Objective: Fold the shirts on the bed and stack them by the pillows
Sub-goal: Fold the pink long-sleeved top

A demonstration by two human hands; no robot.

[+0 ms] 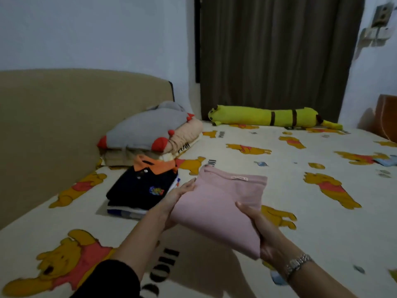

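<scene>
Left to right: the padded tan headboard (75, 117) closes the left side of the bed (279, 168), whose cream sheet is printed with a repeated yellow bear in a red top. Against the headboard lie the pillows (154, 130), a grey one with red tufts on top of a peach one and paler ones below; dark letters on the edge of a lower pillow cannot be read. Just in front of them stands the stack of folded shirts (141, 190), topped by a dark polo with an orange collar and a small multicoloured chest emblem too blurred to identify; lighter garments show beneath it, so part of the task appears done. The left hand (182, 194) supports the left edge of the folded pink shirt (219, 207), fingers extended along and under the cloth, while the right hand (257, 224), with a metal watch on its wrist, grips the near right corner, thumb on top. Held from two sides, the shirt stays flat and keeps its folds; it hangs just above the sheet, immediately right of the stack, probably for placing on top. A small neck label on the shirt carries marks too fine to read. Large black letters on the sheet near the forearms appear inverted and incomplete. Farther right, a long yellow plush toy (272, 117) lies before the dark curtain (279, 50).
</scene>
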